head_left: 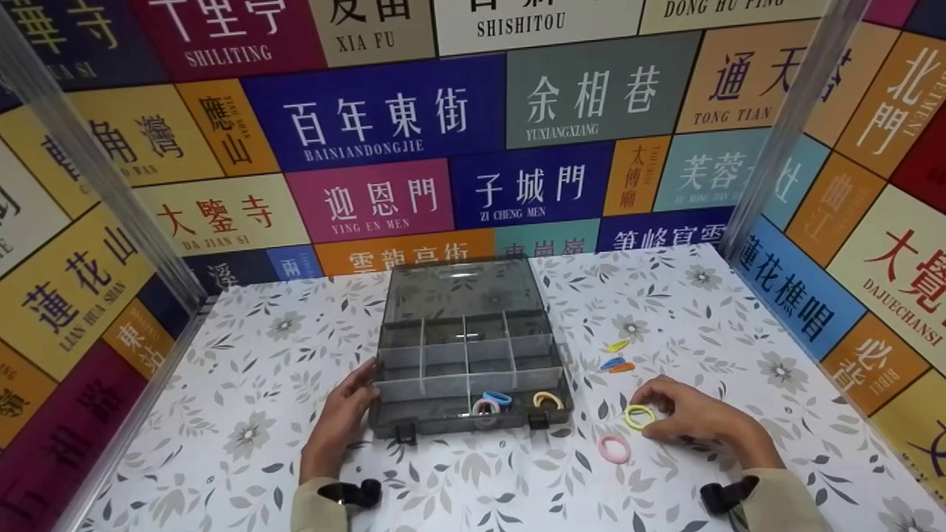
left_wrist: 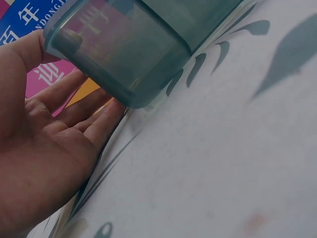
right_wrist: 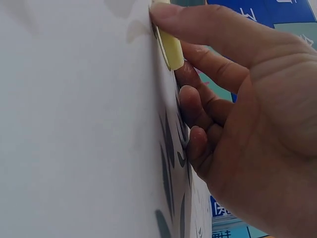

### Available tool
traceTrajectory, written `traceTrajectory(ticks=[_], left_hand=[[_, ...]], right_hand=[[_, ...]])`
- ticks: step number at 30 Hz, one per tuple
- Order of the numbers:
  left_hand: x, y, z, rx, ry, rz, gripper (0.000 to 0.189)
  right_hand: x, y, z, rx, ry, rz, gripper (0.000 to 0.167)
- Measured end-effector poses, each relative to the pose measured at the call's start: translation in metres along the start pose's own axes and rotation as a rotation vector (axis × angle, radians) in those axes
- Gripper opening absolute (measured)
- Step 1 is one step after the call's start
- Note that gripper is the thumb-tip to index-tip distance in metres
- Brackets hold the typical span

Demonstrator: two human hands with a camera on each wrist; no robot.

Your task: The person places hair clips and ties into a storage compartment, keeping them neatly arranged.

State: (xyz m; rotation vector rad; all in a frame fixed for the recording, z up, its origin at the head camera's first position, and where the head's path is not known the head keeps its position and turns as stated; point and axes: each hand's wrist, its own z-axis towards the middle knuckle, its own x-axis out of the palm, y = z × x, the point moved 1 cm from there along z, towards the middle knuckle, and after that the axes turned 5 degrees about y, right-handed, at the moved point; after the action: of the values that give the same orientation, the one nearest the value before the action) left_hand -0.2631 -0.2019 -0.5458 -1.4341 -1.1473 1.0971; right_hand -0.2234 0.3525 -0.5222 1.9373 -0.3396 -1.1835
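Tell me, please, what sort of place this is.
Probably a small work booth: multicoloured sign-printed walls stand on three sides of a white floral tabletop bearing an open, translucent grey plastic compartment box.

1. Far blue panel: "百年東街 BAINIANDONGJIE", in white.
2. Far pink panel: "迎恩門 YING EN MEN".
3. Left yellow panel: "蓮花山 LIAN HUA SHAN".
4. Right cream panel: red characters above "DAJUECHANSI".

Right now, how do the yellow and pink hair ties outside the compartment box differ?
The yellow hair tie is pinched by the right hand; the pink hair tie lies untouched on the table. The yellow one is farther back, the pink one nearer the front. Both are rings.
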Motion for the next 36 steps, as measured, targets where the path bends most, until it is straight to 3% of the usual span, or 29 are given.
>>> traceTrajectory(ticks=[6,14,28,36], left_hand=[[0.001,-0.001,0.001,-0.001,-0.007,0.006,0.057],[0.002,-0.003,0.003,-0.029,-0.026,0.013,0.058],[0.001,-0.003,-0.001,0.019,0.000,-0.011,0.057],[0.001,-0.002,0.001,-0.007,-0.001,-0.026,0.058]], right_hand=[[-0.001,0.001,0.002,0.026,-0.016,-0.031,0.038],[0.000,0.003,0.003,0.058,-0.019,-0.027,0.047],[0.003,0.010,0.004,0.049,-0.085,0.005,0.035],[0.000,0.016,0.005,0.097,-0.137,0.022,0.035]])
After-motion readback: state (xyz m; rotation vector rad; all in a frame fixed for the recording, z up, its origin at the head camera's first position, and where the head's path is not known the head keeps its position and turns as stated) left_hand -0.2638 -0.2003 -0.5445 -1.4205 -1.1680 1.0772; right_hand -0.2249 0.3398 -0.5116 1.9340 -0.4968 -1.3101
